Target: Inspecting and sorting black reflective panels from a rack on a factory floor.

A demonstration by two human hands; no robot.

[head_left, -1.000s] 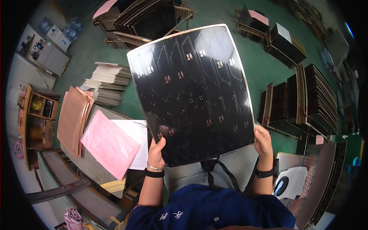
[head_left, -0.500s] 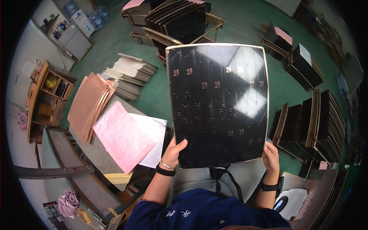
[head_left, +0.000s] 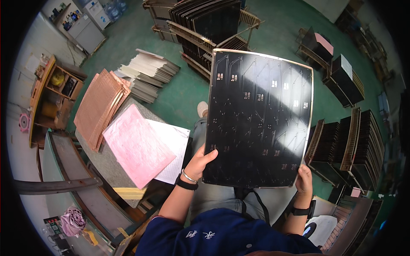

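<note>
A large black circuit board panel [head_left: 256, 123] stands tilted in front of me above my lap, its glossy face toward me with small pale marks and fine traces. Light reflects off its upper right half. My left hand [head_left: 200, 161] grips its lower left edge, thumb on the face and fingers hidden behind. At the lower right edge my right hand [head_left: 304, 179] closes round the board, the thumb near its rim. To the left, a pink sheet [head_left: 139, 147] overlaps a white printed form [head_left: 173, 138] on the grey table [head_left: 121, 173].
Copper-coloured sheets [head_left: 96, 109] lean at the table's far left, beside a stack of pale boards [head_left: 149, 72]. Racks of dark panels stand ahead [head_left: 209, 25] and at the right [head_left: 358, 149]. A metal-framed stand [head_left: 85, 187] is near my left, and a wooden shelf [head_left: 55, 98] lies beyond.
The board has shifted right and turned slightly clockwise, held in both hands. Its reflections have moved across the face. A shoe now shows left of the board.
</note>
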